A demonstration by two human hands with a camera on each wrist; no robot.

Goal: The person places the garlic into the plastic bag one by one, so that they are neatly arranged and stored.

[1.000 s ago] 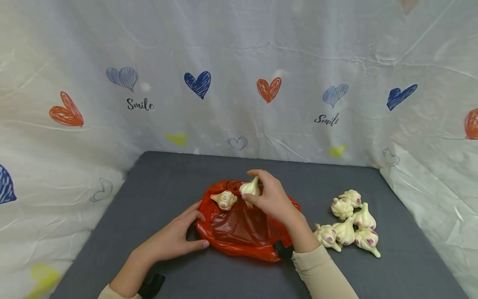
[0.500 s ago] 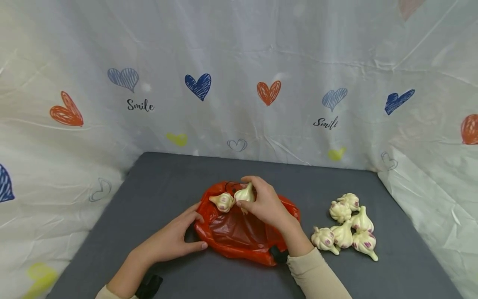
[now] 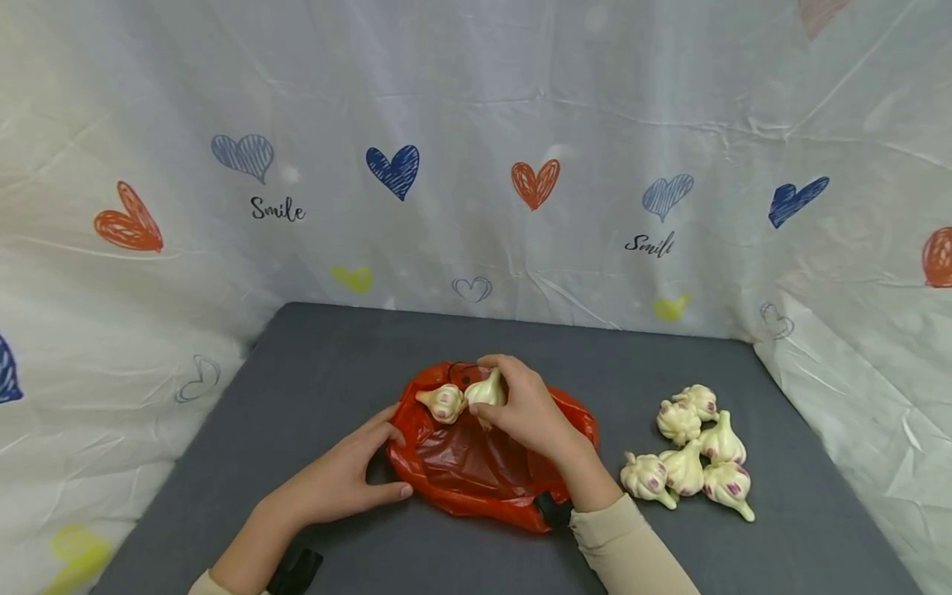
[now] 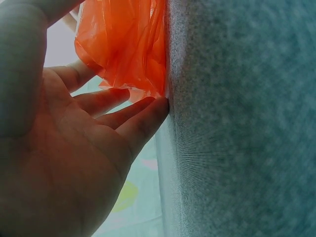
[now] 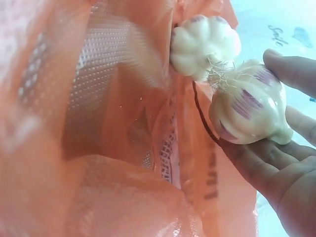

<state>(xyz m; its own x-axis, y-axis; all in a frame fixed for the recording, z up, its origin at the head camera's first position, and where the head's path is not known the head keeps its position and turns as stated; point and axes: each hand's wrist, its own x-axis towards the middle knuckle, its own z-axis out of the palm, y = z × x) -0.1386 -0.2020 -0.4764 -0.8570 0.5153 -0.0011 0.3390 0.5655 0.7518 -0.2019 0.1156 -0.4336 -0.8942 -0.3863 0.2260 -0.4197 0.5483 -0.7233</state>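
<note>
Right hand (image 3: pixel 530 411) over the far end of the red plastic bag (image 3: pixel 476 471), fingers curled round a garlic bulb (image 3: pixel 487 388); grip closed on that bulb, held from the side, roots pointing toward the bag. In the right wrist view the held bulb (image 5: pixel 249 106) shows purple streaks and sits against the fingertips (image 5: pixel 291 69), just beside a second garlic bulb (image 5: pixel 205 44), which lies on the bag's far edge. From the head view the second bulb (image 3: pixel 445 402) touches or nearly touches the held one; cannot tell which.

Left hand (image 3: pixel 345 479) flat on the grey bench (image 3: pixel 335 364) at the bag's left edge, fingers straight, grip loose and holding nothing. Left wrist view: fingertips (image 4: pixel 153 106) touch the crumpled bag edge (image 4: pixel 126 44) where it meets the bench.

Pile of five garlic bulbs (image 3: pixel 692 450) on the bench to the right of the bag, well apart from both hands. White curtain with hearts (image 3: pixel 476 165) hangs behind the bench.
</note>
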